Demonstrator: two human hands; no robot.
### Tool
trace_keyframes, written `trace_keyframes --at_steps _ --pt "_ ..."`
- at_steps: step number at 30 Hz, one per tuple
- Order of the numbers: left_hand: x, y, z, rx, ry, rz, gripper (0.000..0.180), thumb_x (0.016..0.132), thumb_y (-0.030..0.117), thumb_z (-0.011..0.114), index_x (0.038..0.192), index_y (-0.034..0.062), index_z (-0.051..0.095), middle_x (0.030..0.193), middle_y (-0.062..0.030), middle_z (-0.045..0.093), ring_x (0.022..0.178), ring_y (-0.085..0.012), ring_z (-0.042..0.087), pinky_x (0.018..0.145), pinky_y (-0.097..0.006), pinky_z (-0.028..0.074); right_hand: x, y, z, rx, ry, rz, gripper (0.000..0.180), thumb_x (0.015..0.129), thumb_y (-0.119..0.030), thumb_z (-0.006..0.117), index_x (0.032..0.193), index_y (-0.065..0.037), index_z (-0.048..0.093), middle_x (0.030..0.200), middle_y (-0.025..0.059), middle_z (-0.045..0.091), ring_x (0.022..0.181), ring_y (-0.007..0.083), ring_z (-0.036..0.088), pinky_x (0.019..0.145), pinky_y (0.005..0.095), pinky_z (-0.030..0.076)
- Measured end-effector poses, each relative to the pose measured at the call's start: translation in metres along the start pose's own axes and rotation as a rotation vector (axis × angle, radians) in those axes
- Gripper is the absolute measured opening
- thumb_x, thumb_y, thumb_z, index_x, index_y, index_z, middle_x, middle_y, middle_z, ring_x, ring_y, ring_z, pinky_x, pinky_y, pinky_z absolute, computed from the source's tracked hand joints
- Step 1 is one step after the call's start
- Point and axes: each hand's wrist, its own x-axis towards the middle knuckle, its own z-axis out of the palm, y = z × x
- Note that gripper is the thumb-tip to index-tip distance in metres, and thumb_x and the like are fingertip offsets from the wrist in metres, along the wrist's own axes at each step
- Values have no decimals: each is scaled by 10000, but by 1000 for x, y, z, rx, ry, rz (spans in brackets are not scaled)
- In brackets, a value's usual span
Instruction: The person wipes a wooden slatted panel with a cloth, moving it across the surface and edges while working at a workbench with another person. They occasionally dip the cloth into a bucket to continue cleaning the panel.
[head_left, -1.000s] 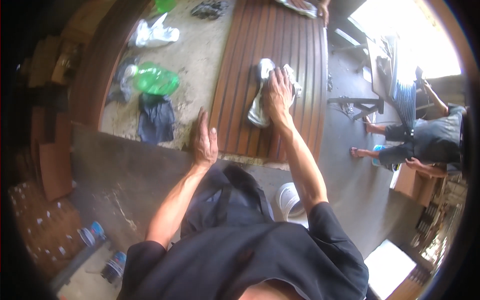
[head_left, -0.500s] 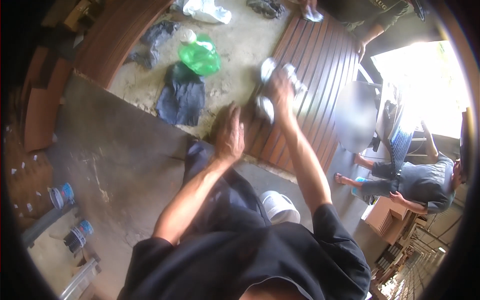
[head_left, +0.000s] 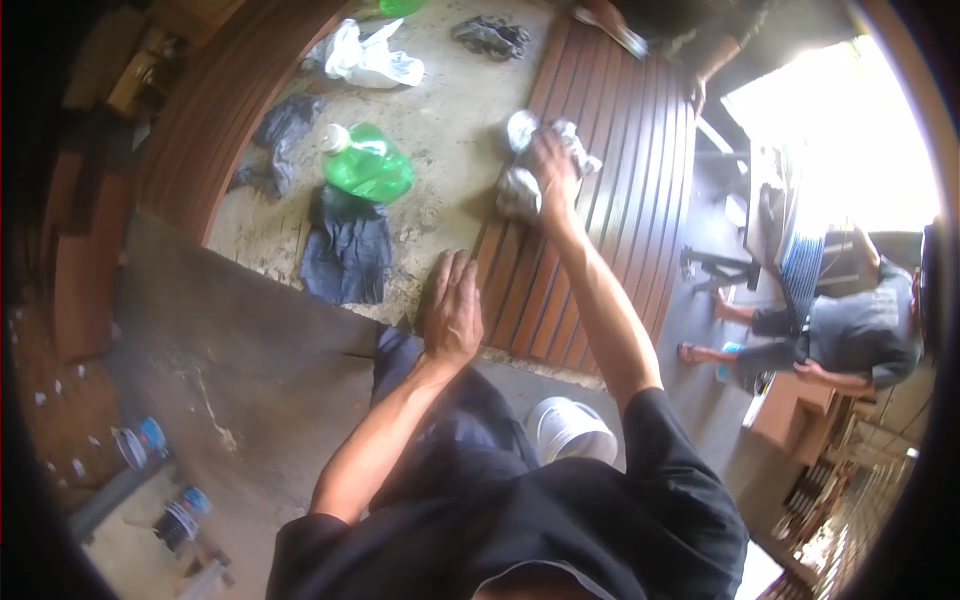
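My right hand presses a crumpled white cloth onto a brown slatted wooden panel. The cloth bulges out around the fingers on both sides. My left hand lies flat with its fingers stretched out along the panel's near left edge, holding nothing. Left of it on the worktable, a dark grey cloth lies spread beside a green plastic bottle with a white cap, which rests on its side.
Another slatted panel borders the table's left side. White and dark crumpled cloths lie farther back. At the panel's far end, another person's hand holds something whitish. A white bucket stands by my legs. A person stands at right.
My right hand has slid the white cloth farther away along the slats. The left hand stays by the panel's edge. The whole view has shifted, so the bottle and cloths appear lower.
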Motion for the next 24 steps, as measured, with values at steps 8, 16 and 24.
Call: trace_keyframes --at_steps 8,16,24 --pt "0 -3 0 25 -9 25 450 1074 69 477 1485 -102 541 1536 -307 571 1477 -504 502 1243 -550 407 -158 -89 -118 175 -373 -137 770 876 -221 818 1574 -62 535 1658 207 487 1559 413 445 1200 594 430" --pt "9 1 2 79 -111 76 476 1135 163 391 1493 -101 561 1543 -321 565 1496 -516 473 1258 -560 369 32 114 -65 -128 88 246 521 968 -245 700 1454 -79 610 1503 211 572 1417 460 521 1129 566 488" --pt "4 -1 -4 91 -122 70 448 1098 95 433 1480 -100 565 1511 -328 588 1484 -541 481 1247 -593 376 -170 25 -149 -40 -127 361 677 913 -111 707 1559 -36 519 1695 254 420 1570 488 378 1288 605 300"
